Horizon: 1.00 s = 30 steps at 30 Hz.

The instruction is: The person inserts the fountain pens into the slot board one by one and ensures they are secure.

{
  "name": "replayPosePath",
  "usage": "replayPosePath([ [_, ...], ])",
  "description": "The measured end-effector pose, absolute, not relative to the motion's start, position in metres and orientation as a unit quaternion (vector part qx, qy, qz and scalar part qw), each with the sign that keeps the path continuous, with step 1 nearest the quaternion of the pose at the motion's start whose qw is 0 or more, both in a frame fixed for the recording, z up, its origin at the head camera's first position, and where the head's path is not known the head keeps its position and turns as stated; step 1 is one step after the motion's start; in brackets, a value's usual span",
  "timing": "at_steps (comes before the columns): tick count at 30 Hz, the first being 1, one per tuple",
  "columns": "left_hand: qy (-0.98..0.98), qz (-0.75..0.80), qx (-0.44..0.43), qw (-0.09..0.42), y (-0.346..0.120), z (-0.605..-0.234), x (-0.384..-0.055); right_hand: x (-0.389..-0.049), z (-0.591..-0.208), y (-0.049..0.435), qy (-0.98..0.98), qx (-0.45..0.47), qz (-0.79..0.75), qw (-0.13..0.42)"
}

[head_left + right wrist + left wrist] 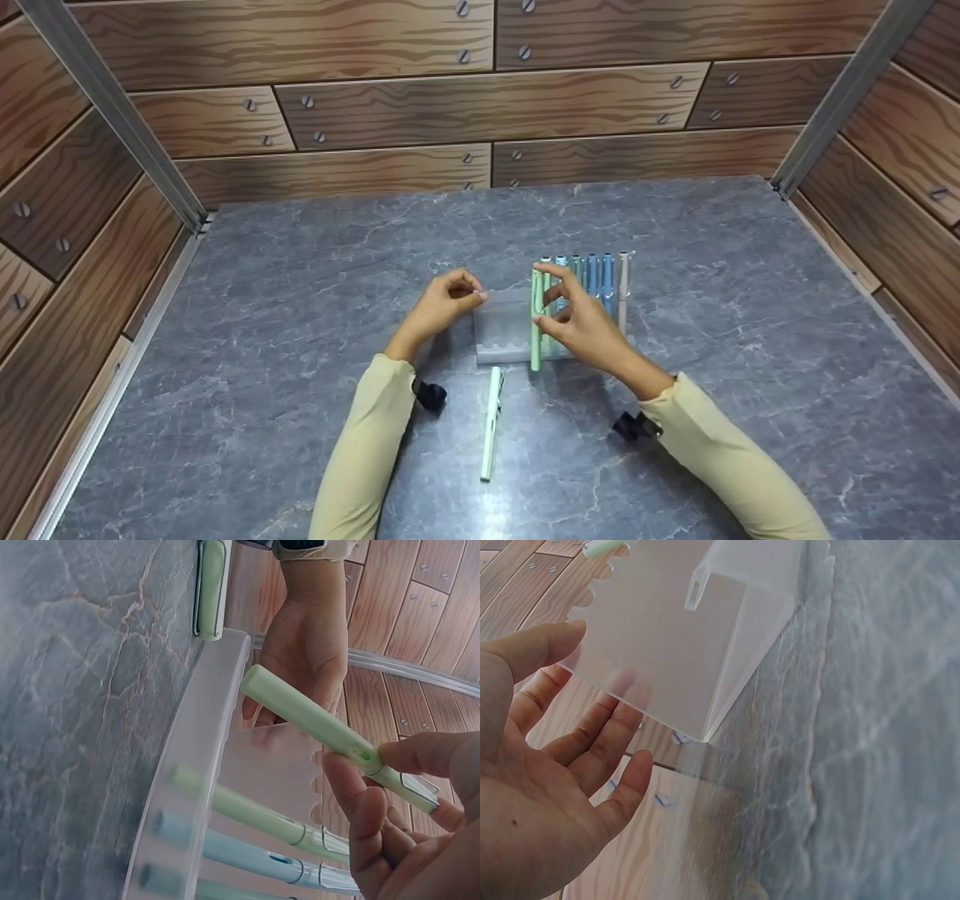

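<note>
My right hand (pixel 581 322) pinches a light green pen (pixel 535 349) between thumb and fingers, its clip end up. In the right wrist view this pen (pixel 307 716) slants over the front lip of a clear pen stand (pixel 191 712). At the stand's left upper edge, my left hand (pixel 442 306) grips the notched sheet (pixel 667 637), thumb on one face and fingers behind. Several pens stand in the right part of the rack, among them another green one (pixel 259 814), a light blue one (pixel 247 855) and a grey one (pixel 624 285).
A pale mint pen (pixel 490 431) lies on the grey marbled table (pixel 300 420) in front of the stand, between the forearms. Wood-patterned walls (pixel 390 112) and metal posts (pixel 120 112) enclose the table at the back and sides.
</note>
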<state>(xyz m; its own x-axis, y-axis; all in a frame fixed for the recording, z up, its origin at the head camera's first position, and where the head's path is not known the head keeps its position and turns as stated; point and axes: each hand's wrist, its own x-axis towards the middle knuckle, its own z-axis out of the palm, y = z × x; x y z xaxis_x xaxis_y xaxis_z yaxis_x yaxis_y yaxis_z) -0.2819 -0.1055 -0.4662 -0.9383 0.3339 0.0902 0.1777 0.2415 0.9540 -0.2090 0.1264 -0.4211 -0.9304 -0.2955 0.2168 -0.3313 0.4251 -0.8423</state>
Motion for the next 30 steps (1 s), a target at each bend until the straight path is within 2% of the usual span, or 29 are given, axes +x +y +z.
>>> replayPosePath([
  [13, 0.788, 0.590, 0.161, 0.070, -0.106, -0.463, -0.281, -0.212, -0.424, 0.124, -0.856, 0.199, 0.470, 0.077],
  [21, 0.790, 0.585, 0.170, 0.068, -0.106, -0.432, -0.259, -0.216, -0.425, 0.123, -0.861, 0.197, 0.456, 0.107],
  [30, 0.776, 0.601, 0.174, 0.077, -0.106, -0.443, -0.267, -0.220, -0.428, 0.122, -0.866, 0.203, 0.428, 0.158],
])
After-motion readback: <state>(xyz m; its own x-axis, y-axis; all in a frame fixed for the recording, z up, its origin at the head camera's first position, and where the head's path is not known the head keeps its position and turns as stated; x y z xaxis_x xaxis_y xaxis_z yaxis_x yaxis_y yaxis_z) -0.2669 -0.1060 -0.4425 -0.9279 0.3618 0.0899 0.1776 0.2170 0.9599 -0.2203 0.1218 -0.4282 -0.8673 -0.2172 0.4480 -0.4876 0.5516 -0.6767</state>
